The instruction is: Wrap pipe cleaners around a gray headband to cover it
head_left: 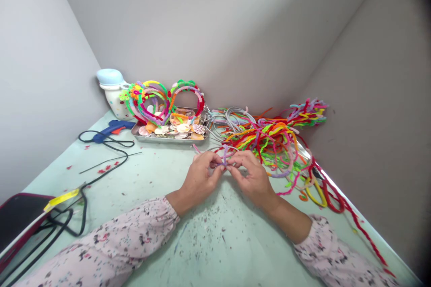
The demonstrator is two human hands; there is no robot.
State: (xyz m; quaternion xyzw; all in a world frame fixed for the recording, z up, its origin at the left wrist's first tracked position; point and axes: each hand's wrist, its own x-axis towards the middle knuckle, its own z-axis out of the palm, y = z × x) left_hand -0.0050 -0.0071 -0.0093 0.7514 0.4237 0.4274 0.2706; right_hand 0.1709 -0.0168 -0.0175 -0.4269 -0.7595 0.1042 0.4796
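My left hand (199, 178) and my right hand (253, 178) meet above the middle of the table, thumbs and fingertips pinched together. Between them is a purple pipe cleaner (225, 154), one end sticking up over the fingers. A thin grey hoop curves behind the fingertips; whether it is joined to the purple piece I cannot tell. Just beyond my right hand lies a tangled heap of coloured pipe cleaners (269, 136).
A metal tray (168, 140) holds seashells (182, 128) and colourful wrapped headbands (158, 98). Left of it are a lidded cup (114, 92) and a blue glue gun (112, 130) with a black cord. Scissors (316, 193) lie right; a dark red-edged device (23, 215) sits left.
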